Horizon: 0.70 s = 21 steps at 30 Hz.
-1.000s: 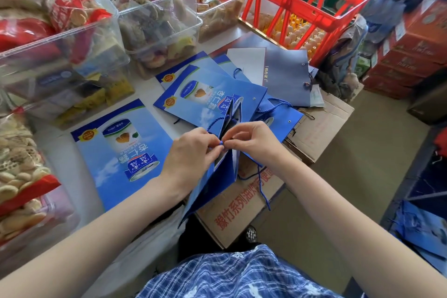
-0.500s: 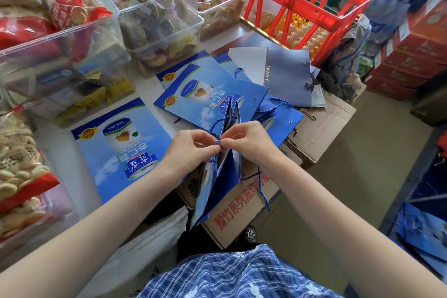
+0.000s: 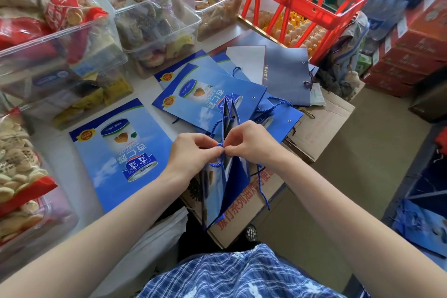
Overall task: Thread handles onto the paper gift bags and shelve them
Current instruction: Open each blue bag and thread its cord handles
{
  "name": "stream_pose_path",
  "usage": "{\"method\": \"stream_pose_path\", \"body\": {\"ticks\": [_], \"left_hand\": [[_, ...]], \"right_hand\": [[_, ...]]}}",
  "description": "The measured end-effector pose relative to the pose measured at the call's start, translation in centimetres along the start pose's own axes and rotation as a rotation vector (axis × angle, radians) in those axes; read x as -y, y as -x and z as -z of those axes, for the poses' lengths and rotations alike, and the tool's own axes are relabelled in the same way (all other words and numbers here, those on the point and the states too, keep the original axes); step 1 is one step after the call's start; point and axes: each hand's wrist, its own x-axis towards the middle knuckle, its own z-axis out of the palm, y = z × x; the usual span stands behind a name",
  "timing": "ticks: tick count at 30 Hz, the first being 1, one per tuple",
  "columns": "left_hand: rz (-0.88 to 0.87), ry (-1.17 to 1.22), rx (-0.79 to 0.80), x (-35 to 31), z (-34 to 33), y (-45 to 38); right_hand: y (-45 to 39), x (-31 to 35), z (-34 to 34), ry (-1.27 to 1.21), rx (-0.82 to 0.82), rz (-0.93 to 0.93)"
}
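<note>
A blue paper gift bag [image 3: 231,184] stands on edge between my hands, partly spread open, its top pointing away from me. My left hand [image 3: 193,155] and my right hand [image 3: 251,145] pinch a blue cord handle [image 3: 219,145] together at the bag's edge, fingertips touching. A loop of the cord [image 3: 215,128] rises above my hands and a loose end [image 3: 262,189] hangs down on the right. Another flat blue bag [image 3: 121,150] lies on the table to the left. A fanned pile of flat bags [image 3: 205,89] lies behind my hands.
Clear plastic tubs of snacks [image 3: 154,19] line the table's left and back. A red plastic crate [image 3: 290,0] stands at the back. A flattened cardboard box [image 3: 319,123] lies under the pile on the right. Red cartons [image 3: 411,51] are stacked at far right. More blue bags [image 3: 420,225] lie low right.
The bag has swung from leaning left to standing more upright and spread open. My hands have drawn closer together on the cord.
</note>
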Motion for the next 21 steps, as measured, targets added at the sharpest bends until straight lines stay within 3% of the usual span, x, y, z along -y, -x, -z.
{"method": "stream_pose_path", "body": {"ticks": [5,10,12,14,18,21], "left_hand": [[-0.028,-0.057,-0.03,0.1,-0.1,0.1],[-0.463,-0.41,-0.103,0.0,-0.3,0.6],[-0.536,-0.475,-0.117,0.3,-0.6,0.6],[-0.459,-0.402,-0.124,0.1,-1.0,0.7],[-0.098,-0.194,-0.068,-0.2,-1.3,0.2],[0.053,-0.02,-0.005,-0.3,-1.3,-0.2]], "right_hand": [[0.0,0.1,-0.2,0.013,-0.026,0.004],[-0.2,0.1,0.2,-0.019,-0.013,-0.032],[-0.2,0.0,0.3,-0.011,0.004,-0.039],[-0.1,-0.1,0.3,0.021,0.023,-0.03],[0.4,-0.6,0.3,0.068,0.028,0.014],[0.7,-0.8,0.3,0.068,0.005,0.037]]}}
